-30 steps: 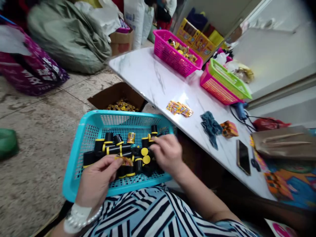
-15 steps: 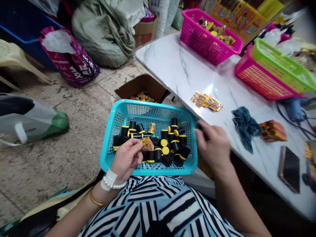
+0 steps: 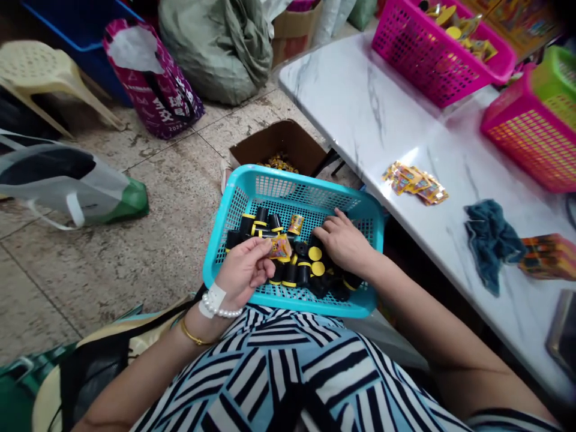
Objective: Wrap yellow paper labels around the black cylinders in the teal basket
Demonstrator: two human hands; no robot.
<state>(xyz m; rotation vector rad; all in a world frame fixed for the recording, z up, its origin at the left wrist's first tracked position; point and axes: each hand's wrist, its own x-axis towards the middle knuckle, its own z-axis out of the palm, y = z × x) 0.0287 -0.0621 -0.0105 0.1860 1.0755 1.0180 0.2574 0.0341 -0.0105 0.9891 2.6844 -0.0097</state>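
Left hand (image 3: 243,270) pinching a small orange packet (image 3: 279,247) over the blue basket (image 3: 234,207). Right hand (image 3: 344,243), fingers curled, grip unclear, among black tubes (image 3: 292,273) at 3 o'clock. Could tip off the lap if pressed hard. Cardboard box (image 3: 288,141) at 12 o'clock; tabletop (image 3: 360,114), cloth (image 3: 490,240) rightward.

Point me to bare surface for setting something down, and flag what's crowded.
Free: the white table between the near pink basket and the sticker pile; also the strip nearer than the teal cloth. Crowded: the cyan basket, with black caps and both hands inside, left hand, right hand.
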